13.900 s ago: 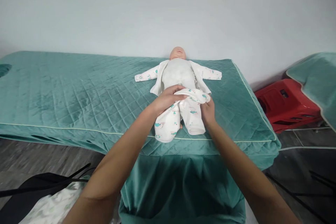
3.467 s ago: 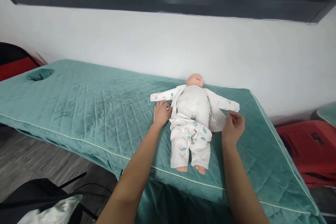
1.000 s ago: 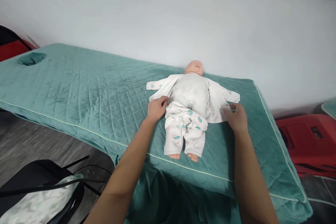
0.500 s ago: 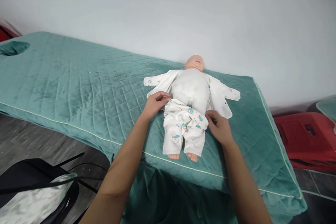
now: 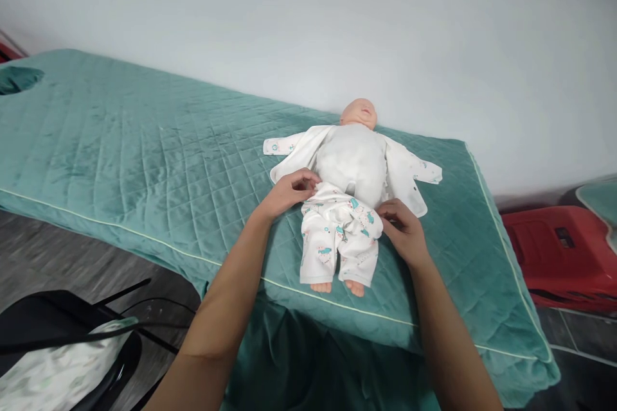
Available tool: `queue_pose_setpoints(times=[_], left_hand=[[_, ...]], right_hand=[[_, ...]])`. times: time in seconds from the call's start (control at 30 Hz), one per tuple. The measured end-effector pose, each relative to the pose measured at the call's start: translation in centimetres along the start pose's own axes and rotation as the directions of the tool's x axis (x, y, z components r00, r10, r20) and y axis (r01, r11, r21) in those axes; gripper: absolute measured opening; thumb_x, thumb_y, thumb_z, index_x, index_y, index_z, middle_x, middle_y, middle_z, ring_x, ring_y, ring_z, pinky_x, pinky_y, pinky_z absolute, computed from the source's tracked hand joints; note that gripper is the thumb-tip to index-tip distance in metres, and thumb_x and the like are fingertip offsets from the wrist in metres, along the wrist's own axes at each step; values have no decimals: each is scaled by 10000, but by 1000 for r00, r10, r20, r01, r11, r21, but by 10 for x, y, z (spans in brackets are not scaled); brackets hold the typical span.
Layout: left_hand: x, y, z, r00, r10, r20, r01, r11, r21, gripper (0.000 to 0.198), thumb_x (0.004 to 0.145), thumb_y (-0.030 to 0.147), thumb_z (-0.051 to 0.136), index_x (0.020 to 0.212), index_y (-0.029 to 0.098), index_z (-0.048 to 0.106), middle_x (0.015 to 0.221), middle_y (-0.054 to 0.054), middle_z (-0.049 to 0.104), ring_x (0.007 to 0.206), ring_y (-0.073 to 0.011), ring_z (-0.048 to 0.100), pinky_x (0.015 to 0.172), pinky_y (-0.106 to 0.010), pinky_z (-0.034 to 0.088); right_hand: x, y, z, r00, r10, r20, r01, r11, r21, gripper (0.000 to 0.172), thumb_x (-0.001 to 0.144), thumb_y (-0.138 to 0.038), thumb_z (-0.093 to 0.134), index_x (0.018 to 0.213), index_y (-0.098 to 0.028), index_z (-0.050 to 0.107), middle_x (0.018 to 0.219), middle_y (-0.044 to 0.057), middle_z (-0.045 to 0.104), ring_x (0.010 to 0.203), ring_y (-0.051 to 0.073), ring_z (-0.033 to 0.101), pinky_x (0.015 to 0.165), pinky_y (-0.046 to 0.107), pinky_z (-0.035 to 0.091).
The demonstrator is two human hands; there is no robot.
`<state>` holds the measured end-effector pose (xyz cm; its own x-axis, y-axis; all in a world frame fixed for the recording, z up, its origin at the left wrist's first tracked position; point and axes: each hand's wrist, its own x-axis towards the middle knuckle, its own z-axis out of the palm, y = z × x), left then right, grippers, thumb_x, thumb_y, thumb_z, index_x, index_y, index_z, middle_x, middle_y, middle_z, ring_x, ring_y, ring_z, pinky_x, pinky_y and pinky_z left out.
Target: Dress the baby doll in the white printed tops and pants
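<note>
A baby doll point(image 5: 354, 157) lies on its back on a green quilted bed, its head toward the wall and its feet toward me. Its white printed jacket point(image 5: 407, 170) is spread open, baring the white cloth torso. Printed baby trousers point(image 5: 340, 231) cover both legs up to the hips, with the toes showing below the cuffs. At the left side of the waistband, my left hand point(image 5: 294, 191) pinches the cloth. My right hand point(image 5: 401, 228) has its fingers closed on the waistband's right edge; the fingertips are partly hidden.
The green bed point(image 5: 144, 148) runs along a white wall point(image 5: 270, 26), with a face hole point(image 5: 19, 79) at its far left end. A black chair point(image 5: 53, 314) with a printed cloth point(image 5: 62, 366) stands at lower left. Red plastic stools point(image 5: 554, 250) are on the right.
My left hand has shifted slightly right, its fingers closing on the trousers' waistband. My right hand stays at the other side. The view has moved a little.
</note>
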<state>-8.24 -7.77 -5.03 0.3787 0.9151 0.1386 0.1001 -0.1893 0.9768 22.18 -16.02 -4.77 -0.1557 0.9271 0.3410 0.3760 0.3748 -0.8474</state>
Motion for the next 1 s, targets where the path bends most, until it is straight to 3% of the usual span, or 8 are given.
queue_pose_setpoints(times=[0.2, 0.37, 0.5, 0.63, 0.87, 1.0], left_hand=[[0, 1, -2, 996, 31, 87, -34, 999, 28, 180, 724, 305, 724, 874, 207, 744, 1169, -94, 621, 919, -201, 613, 836, -346, 529], [0, -1, -2, 997, 1, 83, 0, 1000, -12, 418, 725, 258, 703, 1143, 247, 703, 1152, -72, 628, 900, -184, 617, 831, -330, 529], [1, 0, -2, 994, 34, 104, -35, 999, 5, 239, 724, 249, 693, 960, 220, 716, 1162, -72, 607, 914, -178, 601, 837, -316, 517], [1, 1, -1, 995, 18, 102, -15, 1000, -27, 90, 708, 250, 700, 777, 193, 683, 1064, -61, 612, 854, -164, 577, 807, -311, 494], [-3, -5, -3, 999, 23, -26, -28, 972, -231, 259, 659, 369, 835, 694, 182, 660, 876, -38, 613, 759, -153, 550, 711, -306, 444], [-5, -9, -7, 995, 11, 99, 20, 953, -301, 358, 560, 417, 905, 606, 174, 647, 740, -39, 587, 720, -169, 537, 673, -321, 430]], right_hand=[[2, 3, -1, 996, 18, 92, -28, 994, 109, 169, 850, -417, 758, 823, -263, 693, 874, 42, 617, 815, 205, 587, 716, 354, 476], [0, 6, -2, 994, 36, 99, -55, 980, 191, 151, 840, -406, 773, 863, -272, 706, 902, 37, 605, 840, 203, 582, 755, 355, 481], [1, 4, -5, 987, 2, 161, -33, 982, 188, 130, 854, -410, 760, 866, -283, 743, 918, 46, 603, 881, 217, 580, 822, 383, 477], [0, 4, -6, 976, -19, 215, -26, 978, 205, 151, 814, -392, 806, 929, -306, 757, 965, 40, 586, 946, 220, 567, 888, 390, 467], [-1, 5, -3, 972, 8, 237, -57, 978, 200, 231, 803, -386, 816, 1001, -301, 735, 989, 35, 561, 928, 202, 540, 782, 336, 459], [-1, 8, -2, 986, 46, 158, -80, 973, 217, 190, 835, -386, 785, 945, -271, 682, 936, 20, 554, 817, 173, 507, 703, 311, 407]])
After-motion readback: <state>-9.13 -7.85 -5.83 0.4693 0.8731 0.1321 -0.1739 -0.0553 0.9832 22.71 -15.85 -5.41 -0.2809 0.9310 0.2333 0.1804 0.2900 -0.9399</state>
